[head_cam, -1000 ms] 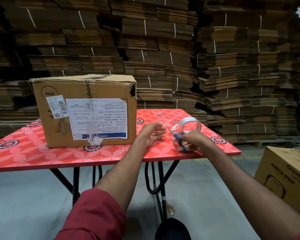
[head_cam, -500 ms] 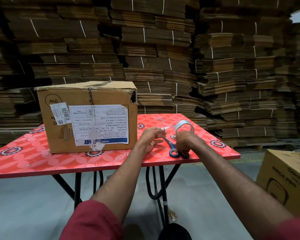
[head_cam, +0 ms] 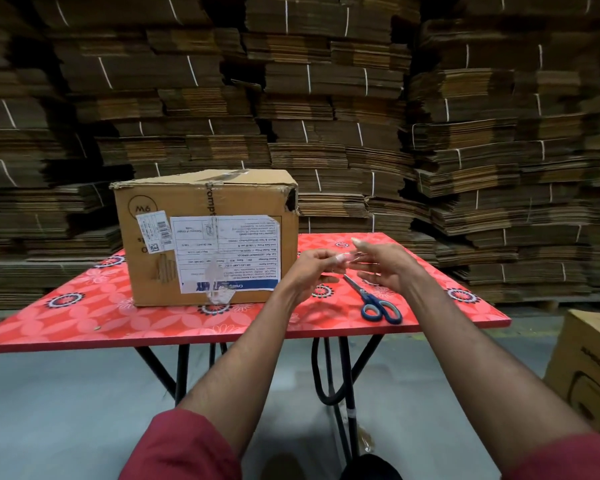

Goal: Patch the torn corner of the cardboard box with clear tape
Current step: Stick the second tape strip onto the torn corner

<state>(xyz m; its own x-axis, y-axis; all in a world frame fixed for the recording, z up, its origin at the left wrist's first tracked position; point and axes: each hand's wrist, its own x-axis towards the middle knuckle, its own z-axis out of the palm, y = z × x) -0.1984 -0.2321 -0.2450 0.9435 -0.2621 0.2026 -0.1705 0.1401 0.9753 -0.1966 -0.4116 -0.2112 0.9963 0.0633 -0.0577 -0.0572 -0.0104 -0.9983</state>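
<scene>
Cardboard box (head_cam: 205, 237) sits on the red floral table (head_cam: 84, 323), left of centre, label side facing the person. Its torn corner (head_cam: 290, 199) is the top right one: ragged hole, dark inside, flap edge crumpled.

Both hands are up over the table, just right of the box, not touching it. Left hand (head_cam: 312, 270) has thumb & forefinger pinched on one end of a short strip of clear tape (head_cam: 347, 259); other fingers curled under. Right hand (head_cam: 383, 268) is opposite, palm turned toward the left, fingers loosely spread, w/ thumb & fingertips at the strip's other end. Looks like a light pinch there, but the tape is see-through & blurry, so can't tell for sure how firm. Strip spans the small gap btwn the two hands, above the tabletop.

Blue-handled scissors (head_cam: 374, 301) lie flat on the table below the right hand, blades pointing up-left toward the hands, handles near the front edge. Nobody touching them.

Red sleeves (head_cam: 187, 448) on both arms. Another brown box (head_cam: 589, 368) on the floor at far right. Behind: wall of stacked flat cardboard bundles (head_cam: 326, 98).
</scene>
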